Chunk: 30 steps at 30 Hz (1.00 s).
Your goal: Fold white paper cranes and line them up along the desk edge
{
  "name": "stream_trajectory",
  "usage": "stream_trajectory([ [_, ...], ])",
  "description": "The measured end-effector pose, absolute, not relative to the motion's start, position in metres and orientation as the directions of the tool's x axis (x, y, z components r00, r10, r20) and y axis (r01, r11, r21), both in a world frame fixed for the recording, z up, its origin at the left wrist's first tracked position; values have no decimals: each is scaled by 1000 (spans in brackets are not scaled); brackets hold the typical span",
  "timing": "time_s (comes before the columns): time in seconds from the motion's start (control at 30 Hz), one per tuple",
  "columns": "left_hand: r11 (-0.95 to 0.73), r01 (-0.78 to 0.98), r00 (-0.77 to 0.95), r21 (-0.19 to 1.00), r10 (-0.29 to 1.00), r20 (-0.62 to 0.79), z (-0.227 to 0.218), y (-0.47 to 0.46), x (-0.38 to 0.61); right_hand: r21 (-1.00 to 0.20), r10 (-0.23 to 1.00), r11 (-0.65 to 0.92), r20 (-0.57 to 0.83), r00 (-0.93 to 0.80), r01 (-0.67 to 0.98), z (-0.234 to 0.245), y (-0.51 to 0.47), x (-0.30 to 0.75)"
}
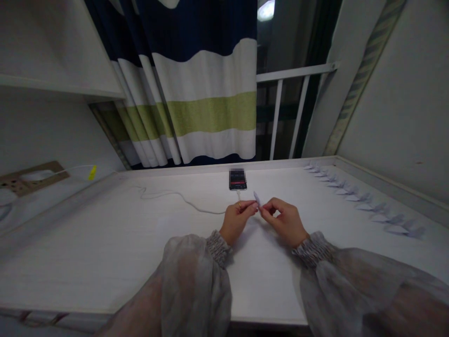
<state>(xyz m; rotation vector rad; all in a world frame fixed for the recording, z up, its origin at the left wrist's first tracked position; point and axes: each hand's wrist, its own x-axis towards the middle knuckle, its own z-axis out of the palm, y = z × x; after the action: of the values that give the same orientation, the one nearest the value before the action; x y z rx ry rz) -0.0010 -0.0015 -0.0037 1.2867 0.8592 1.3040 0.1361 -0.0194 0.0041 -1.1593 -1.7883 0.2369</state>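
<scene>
A small folded piece of white paper (257,198) is pinched between my two hands, above the white desk. My left hand (237,220), with a ring on one finger, has its fingertips closed on the paper's lower left side. From the other side, my right hand (285,222) pinches the same paper between thumb and index finger. The paper stands up narrow and pointed; its lower part is hidden by my fingertips. On the right of the desk, several folded white paper pieces (365,206) sit in a slanting row.
A phone (237,179) lies beyond my hands, with a white cable (189,202) running left across the desk (105,252). A wooden board with sockets (35,178) is at the left wall. A striped curtain (210,112) and window bars (298,73) stand behind the desk.
</scene>
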Motion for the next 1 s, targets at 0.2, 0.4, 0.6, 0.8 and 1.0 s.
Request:
stream_trajectory([
  [0.2, -136, -229, 345, 964, 915, 211, 1, -7, 2, -535, 780, 563, 597, -189, 630, 1, -17, 136],
  [0.4, -76, -290, 269, 954, 950, 158, -3, -4, 0, -649, 800, 591, 547, -246, 479, -1, -15, 136],
  [0.6, -114, -286, 273, 951, 942, 195, -7, -1, 1, -747, 820, 570, 542, -182, 342, -2, -10, 140],
  [0.8, -98, -359, 208, 928, 961, 182, -7, 2, 0, -792, 838, 544, 533, -121, 278, -6, -6, 141],
  [1.0, -105, -317, 225, 943, 957, 183, -5, 1, -2, -826, 862, 506, 495, -111, 247, -5, -5, 141],
])
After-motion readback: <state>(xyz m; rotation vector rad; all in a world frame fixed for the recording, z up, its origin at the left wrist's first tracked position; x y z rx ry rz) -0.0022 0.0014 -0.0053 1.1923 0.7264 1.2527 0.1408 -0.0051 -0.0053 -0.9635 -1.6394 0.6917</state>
